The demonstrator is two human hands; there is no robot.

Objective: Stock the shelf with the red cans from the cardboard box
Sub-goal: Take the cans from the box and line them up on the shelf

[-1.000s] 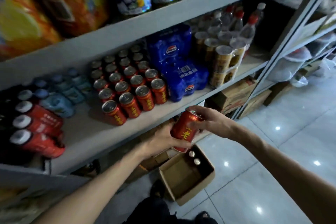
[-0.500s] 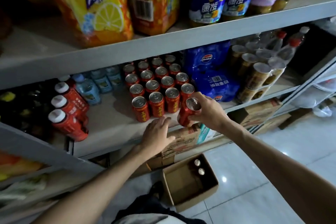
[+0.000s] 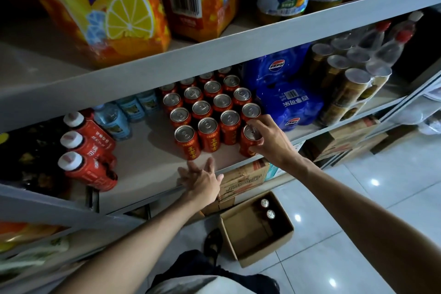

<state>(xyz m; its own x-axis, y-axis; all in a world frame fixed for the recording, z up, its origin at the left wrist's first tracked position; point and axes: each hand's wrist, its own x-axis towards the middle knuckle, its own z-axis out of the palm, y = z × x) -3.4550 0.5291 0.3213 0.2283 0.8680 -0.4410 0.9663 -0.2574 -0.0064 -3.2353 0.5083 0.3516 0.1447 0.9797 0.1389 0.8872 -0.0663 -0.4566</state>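
The right hand (image 3: 269,141) grasps one red can (image 3: 245,148) from above, its fingers (image 3: 256,124) curled round the rim, at the right end of the front row of the can block (image 3: 210,107) at frame centre. The can is upright or nearly so, close to the front edge of the shelf (image 3: 148,150); whether its base is fully seated cannot be told. The left hand (image 3: 202,179) lies at the shelf edge with fingers spread and released, grasping nothing. The cardboard box (image 3: 267,249) sits on the floor at lower centre with two cans (image 3: 267,209) inside. Hazards: releasing the can with its base over the edge would likely drop it to the floor — possibly onto the box. Pushing it back too hard could jam it against its neighbours or the blue pack (image 3: 291,107) to the right. A sweep of the left hand could topple the front row.
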